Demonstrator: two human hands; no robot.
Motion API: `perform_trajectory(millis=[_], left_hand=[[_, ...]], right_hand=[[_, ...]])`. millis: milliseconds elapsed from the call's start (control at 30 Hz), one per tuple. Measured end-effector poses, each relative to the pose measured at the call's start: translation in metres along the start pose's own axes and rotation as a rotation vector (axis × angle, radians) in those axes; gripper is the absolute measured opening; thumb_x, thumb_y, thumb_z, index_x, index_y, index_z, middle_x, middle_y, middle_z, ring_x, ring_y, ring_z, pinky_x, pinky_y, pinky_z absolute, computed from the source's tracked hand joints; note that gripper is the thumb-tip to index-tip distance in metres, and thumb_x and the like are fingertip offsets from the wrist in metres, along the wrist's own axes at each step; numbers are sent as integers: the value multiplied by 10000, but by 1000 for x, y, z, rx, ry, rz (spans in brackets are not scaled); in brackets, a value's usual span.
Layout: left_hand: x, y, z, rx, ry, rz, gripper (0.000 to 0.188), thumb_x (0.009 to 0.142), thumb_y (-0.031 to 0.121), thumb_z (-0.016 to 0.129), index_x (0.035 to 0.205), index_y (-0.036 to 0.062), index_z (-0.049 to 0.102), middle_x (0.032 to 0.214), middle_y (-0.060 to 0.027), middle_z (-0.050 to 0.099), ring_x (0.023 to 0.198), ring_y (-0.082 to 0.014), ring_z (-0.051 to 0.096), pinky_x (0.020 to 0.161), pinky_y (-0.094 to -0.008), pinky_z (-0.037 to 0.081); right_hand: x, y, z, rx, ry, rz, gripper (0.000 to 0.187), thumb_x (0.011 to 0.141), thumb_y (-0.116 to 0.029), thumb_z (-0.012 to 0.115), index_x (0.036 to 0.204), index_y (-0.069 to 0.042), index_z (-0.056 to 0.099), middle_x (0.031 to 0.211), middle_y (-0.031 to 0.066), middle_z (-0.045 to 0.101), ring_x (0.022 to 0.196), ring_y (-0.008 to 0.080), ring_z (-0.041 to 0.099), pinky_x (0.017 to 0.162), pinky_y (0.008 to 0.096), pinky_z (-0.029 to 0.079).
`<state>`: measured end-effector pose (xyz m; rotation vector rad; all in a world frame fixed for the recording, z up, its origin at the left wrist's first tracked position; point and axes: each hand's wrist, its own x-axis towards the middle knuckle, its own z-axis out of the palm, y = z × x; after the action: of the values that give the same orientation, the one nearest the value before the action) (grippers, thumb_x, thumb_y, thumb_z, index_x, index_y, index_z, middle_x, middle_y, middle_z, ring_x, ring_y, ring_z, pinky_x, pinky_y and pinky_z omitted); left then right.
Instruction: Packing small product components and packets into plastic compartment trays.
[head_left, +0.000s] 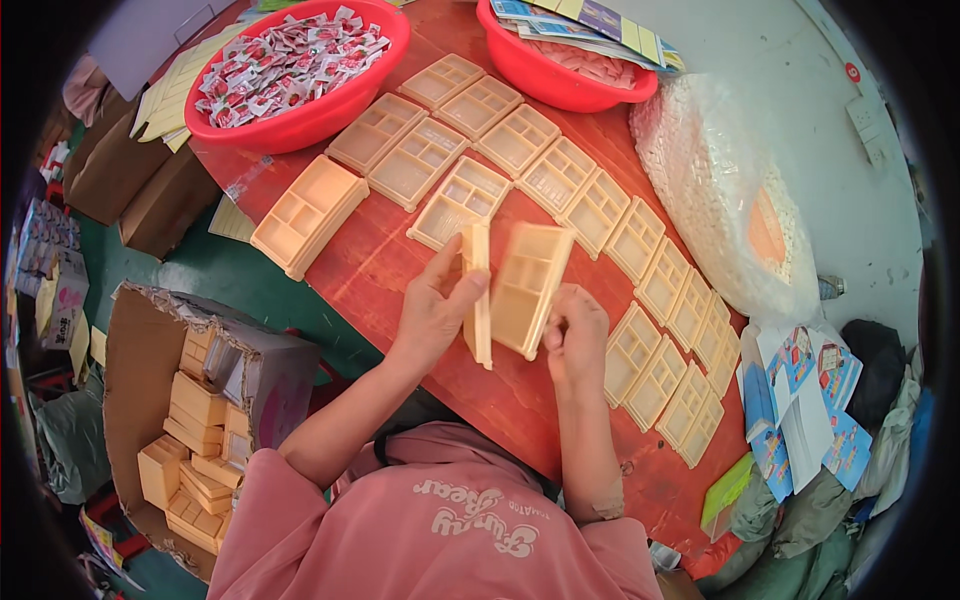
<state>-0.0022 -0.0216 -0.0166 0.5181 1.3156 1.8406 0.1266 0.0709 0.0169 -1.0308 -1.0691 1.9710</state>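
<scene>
Upright in my left hand [435,310] is a cream plastic compartment tray [478,325], seen edge-on with the thumb against its side; whether it is one tray or more nested together I cannot tell. Close beside it, a second compartment tray [530,290] is tilted and slightly blurred. The curled fingers of my right hand [578,335] pinch this one at its right edge. Just beyond both hands, similar trays [462,200] lie face up in curving rows on the red table [375,290]. A neat stack of trays [312,212] stands at the left table edge.
A red basin [395,60] of small wrapped packets stands far left. Another red basin [570,95], topped with printed cards, is at the back. A clear bag [720,190] of pale pieces and folded blue cartons [800,400] lie right. A cardboard box [135,330] of trays stands lower left.
</scene>
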Motion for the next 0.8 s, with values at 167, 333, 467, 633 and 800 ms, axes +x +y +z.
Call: perform_trajectory(millis=[167,333,467,633,800], left_hand=[[3,14,-12,-129,2,-106,509,909,394,452,1215,-13,444,1179,-119,517,1011,-218,559,823,-346,499],[-1,15,-15,-162,-35,-139,529,909,407,451,1237,-7,426,1200,-123,502,1021,-215,552,827,-341,494],[-7,13,-6,-166,-89,-111,559,933,306,464,1374,15,281,1126,-104,521,961,-158,556,771,-269,487],[-20,2,10,-100,-175,-42,585,940,268,475,1399,11,219,1114,-82,522,945,-101,524,796,-220,435],[-29,-6,33,-45,-277,-117,573,948,358,420,1397,44,253,1259,-118,457,1092,-179,487,896,-298,427]], right_hand=[[29,9,-18,82,94,41,140,801,-84,517,668,-40,516,586,12,471,409,65,382,359,200,246],[32,11,-11,-184,41,91,180,854,-145,591,928,19,578,712,53,580,521,88,533,429,186,420],[5,8,-3,-493,51,-142,171,843,-116,602,942,14,554,734,56,596,536,76,541,449,190,437],[-53,-1,27,-376,-270,-54,136,843,-93,606,935,-9,552,732,34,595,535,54,540,462,168,435],[-61,0,-1,-363,-171,-97,121,857,-98,598,928,-9,555,752,25,601,554,40,538,475,157,432]])
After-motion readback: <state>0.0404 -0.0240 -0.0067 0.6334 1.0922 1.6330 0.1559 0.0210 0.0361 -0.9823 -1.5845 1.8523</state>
